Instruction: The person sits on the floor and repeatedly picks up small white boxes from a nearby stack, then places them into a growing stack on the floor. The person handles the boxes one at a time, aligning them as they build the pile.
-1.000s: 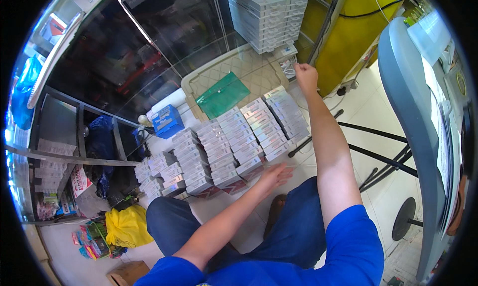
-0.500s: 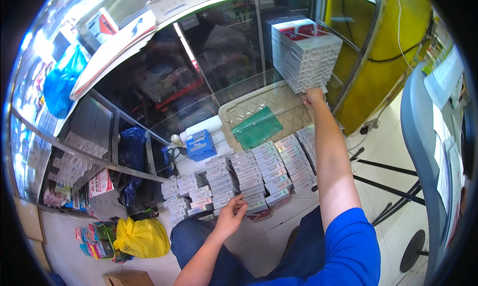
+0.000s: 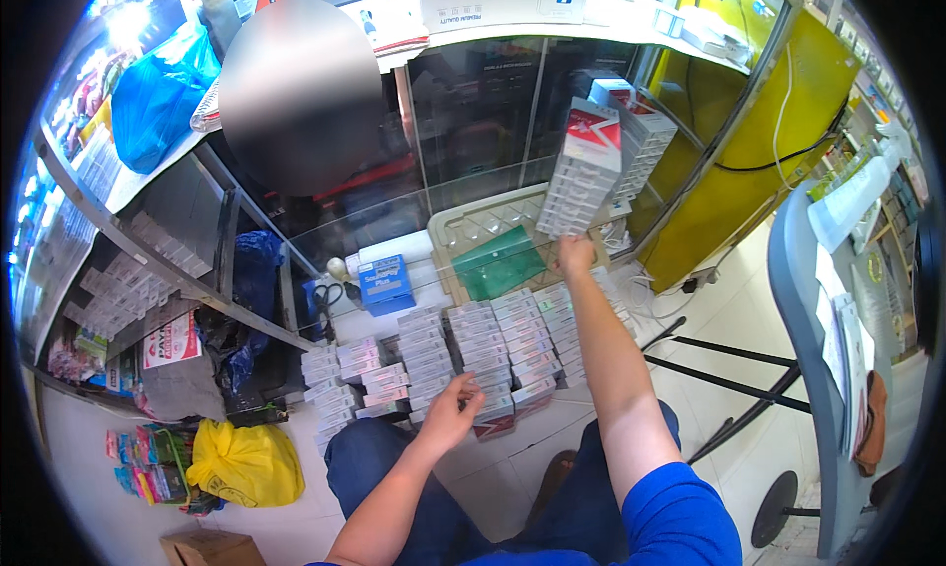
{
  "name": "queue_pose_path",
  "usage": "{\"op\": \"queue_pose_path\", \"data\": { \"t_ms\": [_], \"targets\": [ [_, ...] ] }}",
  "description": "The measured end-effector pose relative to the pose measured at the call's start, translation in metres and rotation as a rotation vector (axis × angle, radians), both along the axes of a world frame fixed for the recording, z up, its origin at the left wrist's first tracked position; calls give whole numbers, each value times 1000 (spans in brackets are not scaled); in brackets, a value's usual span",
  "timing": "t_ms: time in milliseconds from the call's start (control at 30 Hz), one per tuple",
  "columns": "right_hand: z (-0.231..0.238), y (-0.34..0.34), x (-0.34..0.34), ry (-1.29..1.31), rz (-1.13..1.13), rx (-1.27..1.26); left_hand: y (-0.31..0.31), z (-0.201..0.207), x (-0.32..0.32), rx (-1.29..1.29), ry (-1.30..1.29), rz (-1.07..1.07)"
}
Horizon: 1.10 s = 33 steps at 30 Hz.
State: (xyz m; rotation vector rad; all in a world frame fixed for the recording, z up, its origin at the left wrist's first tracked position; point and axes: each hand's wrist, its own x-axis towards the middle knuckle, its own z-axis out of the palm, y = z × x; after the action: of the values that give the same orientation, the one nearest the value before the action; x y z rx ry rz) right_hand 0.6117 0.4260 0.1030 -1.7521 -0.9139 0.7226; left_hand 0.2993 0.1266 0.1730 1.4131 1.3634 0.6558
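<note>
My right hand is closed on the bottom of a tall stack of small flat boxes, white with a red and white top face. The stack tilts slightly and hangs over the right end of the beige tray. Right behind it stands another stack of the same kind of boxes. My left hand hovers at the near edge of the rows of small boxes, fingers loosely bent and apart, nothing visible in them. A green pouch lies on the tray.
A glass cabinet frame borders the left. A blue box and scissors sit beyond the rows. At right are a grey chair and black stand legs. A yellow bag lies on the floor; a blurred patch covers the upper left.
My right hand has drawn a stack of boxes left and nearer, away from the stack behind it. My left hand has barely moved. The view has shifted, and a blurred patch now appears.
</note>
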Motion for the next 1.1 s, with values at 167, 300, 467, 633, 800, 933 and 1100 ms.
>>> {"op": "queue_pose_path", "data": {
  "t_ms": [167,300,467,633,800,933,1100],
  "targets": [
    [30,-33,-2,21,137,-119,8,8,-1,26,0,-1],
    [113,-48,22,-356,157,118,8,1,-5,18,2,19],
    [221,-62,33,-634,-57,812,21,-36,-1,-2,-32,42],
    [230,-58,27,-840,311,659,100,-56,51,-166,-221,72],
    [209,-51,37,-866,424,470,184,-40,129,-413,-509,111],
    [207,-52,42,-813,449,474,226,-38,179,-406,-716,269],
    [208,-65,47,-828,480,407,261,-43,214,-448,-761,339]
  ]
}}
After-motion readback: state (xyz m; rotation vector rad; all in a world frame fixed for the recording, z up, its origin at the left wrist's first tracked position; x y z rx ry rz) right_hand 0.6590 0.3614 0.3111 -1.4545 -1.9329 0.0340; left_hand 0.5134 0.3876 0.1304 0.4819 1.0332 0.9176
